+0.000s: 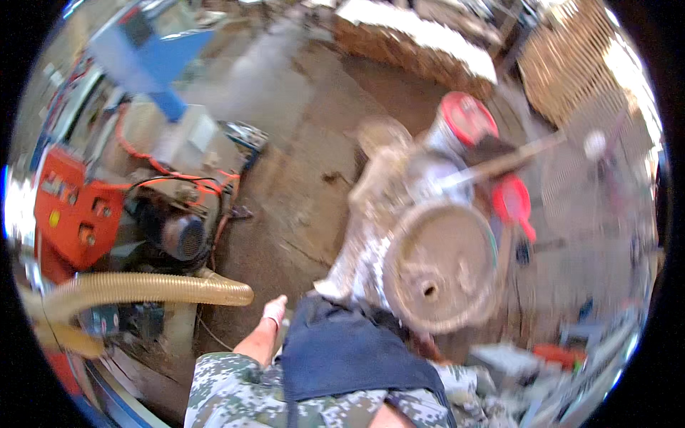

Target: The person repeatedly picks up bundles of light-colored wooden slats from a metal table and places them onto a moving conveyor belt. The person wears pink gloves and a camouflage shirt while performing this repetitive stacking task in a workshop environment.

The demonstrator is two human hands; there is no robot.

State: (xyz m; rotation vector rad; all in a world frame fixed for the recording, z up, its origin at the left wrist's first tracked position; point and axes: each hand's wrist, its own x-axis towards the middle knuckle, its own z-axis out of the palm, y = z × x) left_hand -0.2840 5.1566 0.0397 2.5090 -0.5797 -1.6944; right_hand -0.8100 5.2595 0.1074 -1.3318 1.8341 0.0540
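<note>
My left hand [275,309] hangs beside the dark blue apron [335,349], with something pale around it, perhaps a glove. Its fingers look stretched out, and nothing shows in them. A blurred bit of my right hand [426,347] appears right of the apron, just below a large round tub [446,250]; its fingers cannot be made out. Greyish-brown material coats the tub, whose surface has a dark hole near the front. A pale, crusted sack or sheet [367,214] lies against the tub's left side.
Behind the tub stand a red-lidded bucket [467,118], a pole [510,160] and a red scoop [512,200]. On the left are a ribbed yellow hose [157,289], an orange-red control box [75,207] and a motor [178,235]. A white-topped stack [414,43] stands far off.
</note>
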